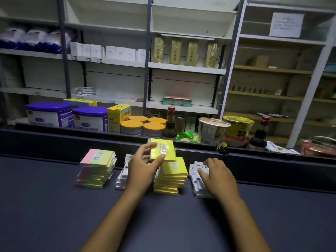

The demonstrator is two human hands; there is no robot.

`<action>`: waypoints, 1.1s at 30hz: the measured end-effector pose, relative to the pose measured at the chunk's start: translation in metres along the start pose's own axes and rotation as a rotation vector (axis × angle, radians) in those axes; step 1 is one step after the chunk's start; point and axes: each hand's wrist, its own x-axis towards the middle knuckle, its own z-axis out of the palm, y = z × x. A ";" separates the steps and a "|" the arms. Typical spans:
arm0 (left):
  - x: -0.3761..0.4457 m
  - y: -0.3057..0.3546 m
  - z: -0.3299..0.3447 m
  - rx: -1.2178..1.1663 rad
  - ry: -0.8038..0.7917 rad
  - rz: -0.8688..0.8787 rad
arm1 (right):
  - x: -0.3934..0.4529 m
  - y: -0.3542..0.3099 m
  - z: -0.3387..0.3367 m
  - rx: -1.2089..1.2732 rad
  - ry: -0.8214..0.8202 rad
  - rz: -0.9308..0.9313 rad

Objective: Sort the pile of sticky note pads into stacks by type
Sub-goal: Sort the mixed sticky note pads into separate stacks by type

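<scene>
My left hand [143, 166] grips a yellow sticky note pad [162, 149], held up just above and behind the yellow stack [171, 176]. To the left stands a stack of pink-green-yellow pads [96, 169]. A stack of white packets [121, 177] lies partly hidden behind my left wrist. My right hand [216, 174] rests on another stack of white packets [198, 174] at the right, its fingers curled over the top one.
The dark counter [54, 206] has a raised back ledge [72, 140]. Behind it stand purple-lidded tins [49, 113], orange-lidded jars [143, 126], a sauce bottle [170, 124] and cup noodles [212, 130]. Shelves fill the background.
</scene>
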 end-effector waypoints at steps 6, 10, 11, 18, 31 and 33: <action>0.002 -0.003 0.019 0.364 -0.093 0.048 | 0.002 0.003 0.002 0.027 0.016 0.017; 0.000 -0.011 0.022 0.582 -0.144 0.063 | 0.004 0.004 0.004 0.064 0.013 0.019; -0.001 -0.012 0.022 0.607 -0.143 0.068 | 0.004 0.004 0.005 0.076 0.016 0.021; -0.007 -0.019 0.025 0.917 -0.126 0.222 | 0.005 0.004 0.012 0.121 0.007 0.023; -0.010 -0.009 0.026 0.890 -0.130 0.246 | -0.013 0.006 -0.009 0.106 -0.031 -0.010; -0.014 0.001 0.030 0.882 -0.124 0.312 | -0.020 0.021 -0.025 0.060 -0.028 -0.016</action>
